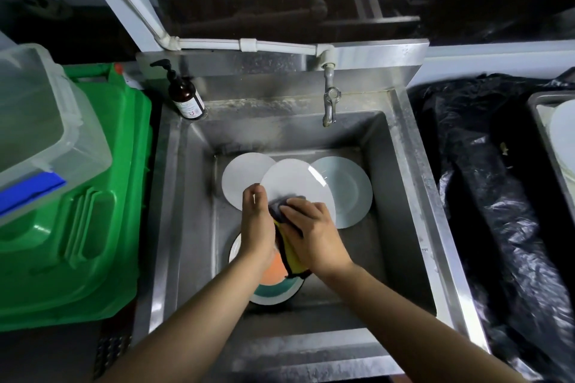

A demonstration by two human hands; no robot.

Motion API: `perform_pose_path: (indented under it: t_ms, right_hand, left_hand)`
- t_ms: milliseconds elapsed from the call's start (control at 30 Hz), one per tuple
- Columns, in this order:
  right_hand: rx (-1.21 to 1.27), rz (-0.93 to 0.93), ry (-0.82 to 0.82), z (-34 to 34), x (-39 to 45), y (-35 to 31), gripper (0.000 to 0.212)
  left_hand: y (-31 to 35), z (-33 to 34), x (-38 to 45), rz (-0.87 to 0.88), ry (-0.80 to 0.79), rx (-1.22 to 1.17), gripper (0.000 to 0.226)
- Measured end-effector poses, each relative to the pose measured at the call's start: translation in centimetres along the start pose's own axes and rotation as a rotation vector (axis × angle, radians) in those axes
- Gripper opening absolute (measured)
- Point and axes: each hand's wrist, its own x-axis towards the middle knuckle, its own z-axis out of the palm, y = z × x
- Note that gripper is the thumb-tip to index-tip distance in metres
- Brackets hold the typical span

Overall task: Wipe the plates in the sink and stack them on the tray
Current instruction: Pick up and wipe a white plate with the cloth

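From your head camera, your left hand (256, 224) curls its fingers round the near edge of a white plate (292, 183) and holds it up at a tilt over the steel sink (401, 196). Your right hand (311, 230) lies mostly flat with its fingers pressing a cloth (287, 228) onto that plate; the cloth is grey at your fingertips and yellow under your palm. Just past your left hand a second white plate (241, 179) lies in the sink, partly tucked behind the one you hold. Just past your right hand sits a pale blue plate (348, 193). Right under your wrists is a plate with orange and teal colours (273, 281). The plate you hold may be slick, and you only have it by one edge, so a hard push from the cloth could make it slip, I think. It would drop onto the plates under it and could chip or crack them. Far off to the side of your right hand is the tray (536, 121), with something white already on it, past a crinkly black bag (485, 196). That is a long carry over the sink's edge, so a loose hold could let the plate fall there too.
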Motion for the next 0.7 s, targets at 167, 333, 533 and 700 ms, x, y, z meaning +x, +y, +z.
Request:
perform_pose_path:
  t_ms: [167, 333, 533, 700]
  right_hand:
    - [0.039, 0.078, 0.063, 0.5, 4.0, -0.8, 0.027]
    - [0.018, -0.079, 0.034, 0.6, -0.6, -2.0, 0.021]
    - [-0.024, -0.074, -0.024, 1.3, -1.1, 0.0, 0.023]
    - [-0.070, 0.058, 0.109, 0.4, 4.6, 2.0, 0.023]
  left_hand:
    - [-0.9, 0.3, -1.5, -0.091, -0.017, -0.109, 0.038]
    - [0.6, -0.3, 0.5, -0.090, 0.048, -0.136, 0.038]
    - [-0.2, -1.4, 1.0, -0.057, 0.033, -0.036, 0.038]
    - [-1.1, -1.3, -0.8, -0.018, 0.034, 0.057, 0.020]
